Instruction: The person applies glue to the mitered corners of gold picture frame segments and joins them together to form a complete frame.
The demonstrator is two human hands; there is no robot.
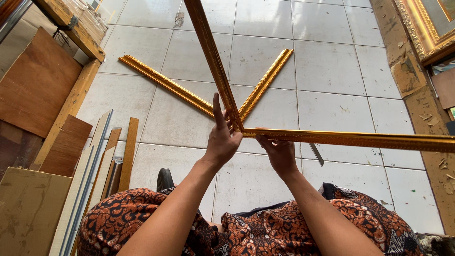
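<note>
Two gold picture-frame mouldings meet at a mitred corner [239, 129] held up in front of me. One moulding [211, 54] runs up and to the left, the other [360, 139] runs out to the right edge. My left hand [221, 137] grips the upright moulding just below the corner, fingers stretched along it. From below, my right hand [279, 151] holds the horizontal moulding beside the corner. On the white tiled floor [327, 71] beyond lie two more gold mouldings [166, 84] [265, 83], forming a V.
Plywood boards [38, 80] and several wood and metal strips [102, 156] lean at the left. An ornate gold frame [422, 26] stands at the top right beside a worn wooden plank [417, 99]. A small metal blade [316, 154] lies on the tiles. Patterned fabric [265, 227] covers my lap.
</note>
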